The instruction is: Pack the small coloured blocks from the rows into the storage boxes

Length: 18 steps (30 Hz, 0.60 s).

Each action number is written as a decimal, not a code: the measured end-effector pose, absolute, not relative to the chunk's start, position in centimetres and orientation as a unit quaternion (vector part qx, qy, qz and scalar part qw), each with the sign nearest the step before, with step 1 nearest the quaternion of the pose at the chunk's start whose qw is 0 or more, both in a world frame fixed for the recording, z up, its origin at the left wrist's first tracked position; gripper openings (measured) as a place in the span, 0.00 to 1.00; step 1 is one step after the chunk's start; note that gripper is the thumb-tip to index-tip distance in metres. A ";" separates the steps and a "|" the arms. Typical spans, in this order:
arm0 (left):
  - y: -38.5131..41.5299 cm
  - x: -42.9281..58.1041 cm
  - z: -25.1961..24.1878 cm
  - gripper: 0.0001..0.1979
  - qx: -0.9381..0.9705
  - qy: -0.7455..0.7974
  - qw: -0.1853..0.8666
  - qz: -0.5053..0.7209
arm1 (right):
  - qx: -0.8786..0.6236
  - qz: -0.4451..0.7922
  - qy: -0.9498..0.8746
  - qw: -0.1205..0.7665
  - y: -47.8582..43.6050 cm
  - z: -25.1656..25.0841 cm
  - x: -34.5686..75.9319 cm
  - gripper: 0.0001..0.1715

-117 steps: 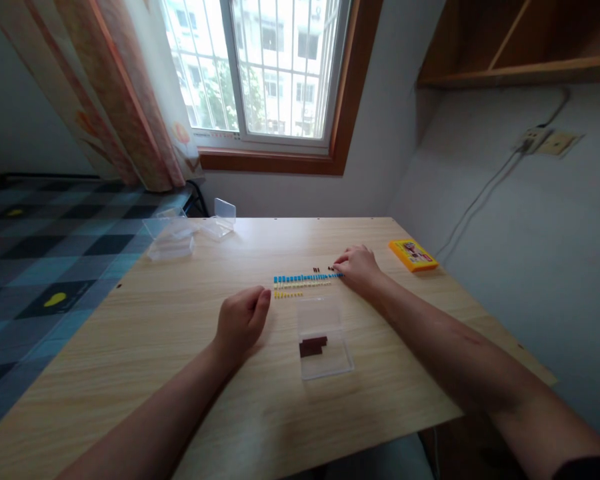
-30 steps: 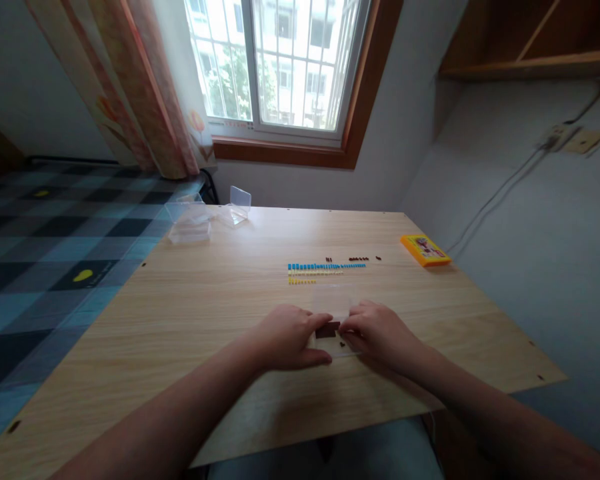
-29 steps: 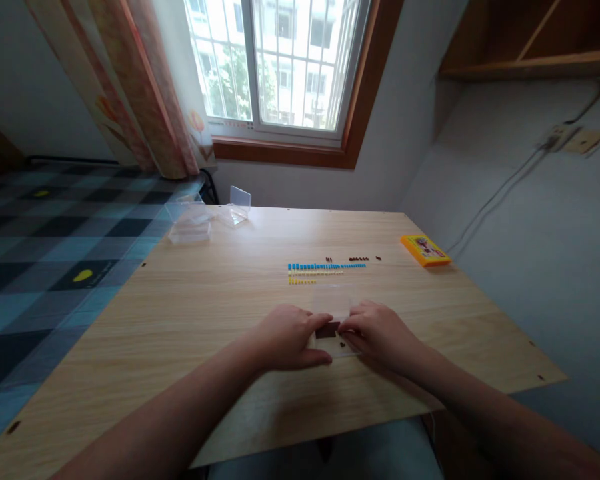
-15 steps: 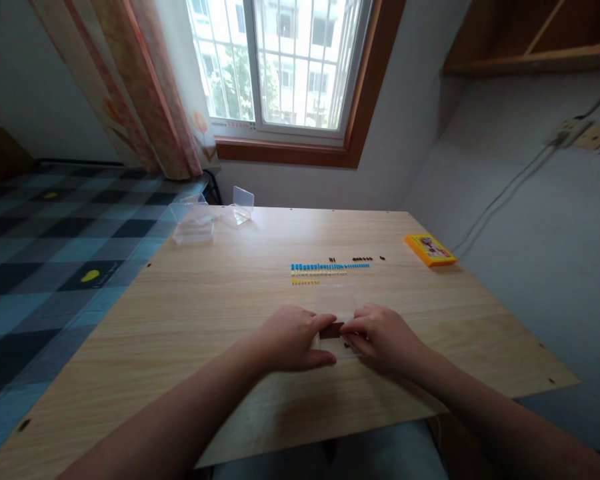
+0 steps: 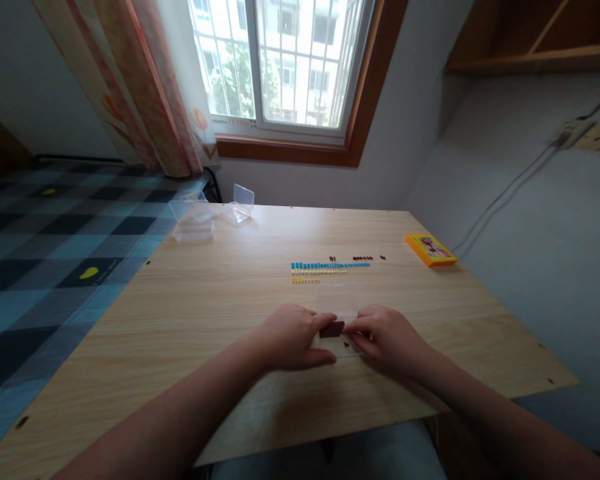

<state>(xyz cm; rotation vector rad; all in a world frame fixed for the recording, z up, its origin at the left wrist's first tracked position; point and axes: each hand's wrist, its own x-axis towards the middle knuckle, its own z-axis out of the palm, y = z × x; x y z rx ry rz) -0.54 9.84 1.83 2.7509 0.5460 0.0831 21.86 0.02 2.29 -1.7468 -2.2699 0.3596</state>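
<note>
A clear plastic box (image 5: 333, 348) with its lid (image 5: 336, 303) folded back lies on the table in front of me. My left hand (image 5: 295, 337) grips its left side, the thumb along the front and the index finger over the far edge. Inside is a flat dark brown piece (image 5: 332, 329), under the left index fingertip, and a tiny dark piece (image 5: 347, 345). My right hand (image 5: 387, 335) is closed in a pinch at the right end of the brown piece. What lies between those fingertips is too small to make out.
Beyond the box run rows of tiny blue pieces (image 5: 325, 265), cream pieces (image 5: 313, 272) and yellow pieces (image 5: 305, 281). Several dark brown pieces (image 5: 363, 258) lie behind them. An orange box (image 5: 430, 251) sits far right. Open clear boxes (image 5: 194, 230) stand far left on the table (image 5: 210, 293).
The flat brown piece has tilted slightly, its right end now a bit higher. My right hand has shifted very slightly right. My left hand stays in place on the box.
</note>
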 end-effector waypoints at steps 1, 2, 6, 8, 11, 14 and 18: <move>9.8 -0.5 1.8 0.28 0.967 0.194 0.165 0.029 | -0.600 0.125 -0.780 0.127 0.1 2.2 21.8 0.11; 9.8 -0.5 1.8 0.28 0.967 0.195 0.164 0.029 | -0.601 0.127 -0.779 0.130 0.2 2.2 21.7 0.11; 9.8 -0.6 1.8 0.28 0.967 0.196 0.162 0.027 | -0.602 0.148 -0.771 0.147 0.4 2.0 21.7 0.11; 9.8 -0.6 1.9 0.27 0.967 0.194 0.162 0.027 | -0.602 0.158 -0.768 0.149 0.5 1.9 21.8 0.12; 9.8 -0.6 2.1 0.27 0.967 0.193 0.164 0.023 | -0.606 0.162 -0.765 0.148 0.5 1.9 21.8 0.12; 9.8 -0.6 2.1 0.27 0.967 0.195 0.165 0.025 | -0.610 0.161 -0.762 0.145 0.6 1.9 21.6 0.12; 9.8 -0.6 1.9 0.28 0.966 0.197 0.162 0.030 | -0.612 0.164 -0.758 0.154 0.7 1.9 21.7 0.12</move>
